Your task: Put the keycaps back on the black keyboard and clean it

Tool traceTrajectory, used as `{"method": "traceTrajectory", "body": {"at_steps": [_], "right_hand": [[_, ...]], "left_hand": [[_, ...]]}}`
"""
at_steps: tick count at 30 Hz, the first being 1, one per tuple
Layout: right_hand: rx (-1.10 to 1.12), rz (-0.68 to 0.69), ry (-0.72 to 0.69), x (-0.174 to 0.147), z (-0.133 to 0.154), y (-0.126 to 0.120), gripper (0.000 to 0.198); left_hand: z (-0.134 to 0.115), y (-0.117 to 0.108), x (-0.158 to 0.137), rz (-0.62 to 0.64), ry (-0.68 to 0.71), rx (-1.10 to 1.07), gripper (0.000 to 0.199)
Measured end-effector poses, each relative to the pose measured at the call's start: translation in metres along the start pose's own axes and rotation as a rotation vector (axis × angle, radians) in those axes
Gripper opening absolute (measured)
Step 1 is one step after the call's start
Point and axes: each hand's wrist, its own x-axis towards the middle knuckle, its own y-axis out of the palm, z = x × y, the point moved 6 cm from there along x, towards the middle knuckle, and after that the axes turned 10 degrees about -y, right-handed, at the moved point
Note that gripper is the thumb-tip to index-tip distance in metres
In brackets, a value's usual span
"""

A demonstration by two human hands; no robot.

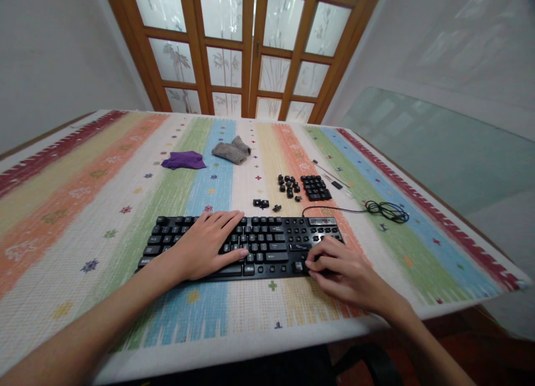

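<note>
Left hand: the left hand (204, 244) lies flat, palm down, on the left half of the black keyboard (267, 244); its grip is open, fingers spread over the keys and closed on nothing.
Right hand: the right hand (349, 272) rests on the keyboard's right end, where keys are missing and the bare bed shows; its fingers (317, 262) curl down with the tips pinched low against the keyboard. I cannot tell whether that grip has a keycap in it.
Keyboard: it lies flat on the worktop (83, 208) under both hands, long side toward the person, near the front edge.
Loose keycaps: just beyond the right hand's grip, a small scatter of black keycaps (289, 185) sits on the worktop, with a tight block of keycaps (315, 187) just beside it; a few stray caps (261, 203) lie between the two hands and a little farther away, close to the keyboard's far edge.
Cable: a thin black cable (334, 209) runs from the keyboard's far edge out past the right hand and ends in a loose coil (387, 210).
Small tools: beyond the block of keycaps lie thin, pale items (330, 177), too small to name.
Cloths: well beyond the left hand's grip, a purple cloth (184, 160) and a grey cloth (231, 151) lie near each other.
Covering: a striped, many-coloured mat covers the worktop.
</note>
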Motion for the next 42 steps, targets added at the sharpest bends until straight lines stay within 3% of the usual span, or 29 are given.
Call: {"method": "traceTrajectory", "body": {"at_steps": [10, 19, 24, 28, 33, 37, 42], "right_hand": [[0.007, 0.078, 0.042, 0.003, -0.001, 0.001, 0.018], [-0.381, 0.204, 0.024, -0.003, 0.019, 0.019, 0.022], [-0.263, 0.205, 0.056, 0.000, 0.019, 0.010, 0.026], [-0.152, 0.049, 0.082, 0.019, -0.008, -0.015, 0.021], [-0.324, -0.103, 0.191, 0.046, -0.073, -0.024, 0.019], [-0.456, -0.045, 0.264, 0.064, -0.113, -0.013, 0.023], [-0.568, 0.077, 0.276, 0.078, -0.130, 0.000, 0.023]], "left_hand": [[0.001, 0.001, 0.000, -0.038, 0.003, 0.005, 0.077], [0.002, 0.002, 0.000, -0.024, -0.001, 0.011, 0.080], [0.002, 0.003, 0.000, -0.025, -0.001, 0.008, 0.080], [0.002, 0.002, 0.000, -0.039, 0.005, -0.004, 0.079], [0.002, 0.002, -0.001, -0.025, 0.006, 0.012, 0.077], [0.001, 0.001, -0.001, -0.038, 0.015, 0.003, 0.074], [0.000, 0.001, -0.002, -0.046, 0.020, -0.008, 0.074]]}}
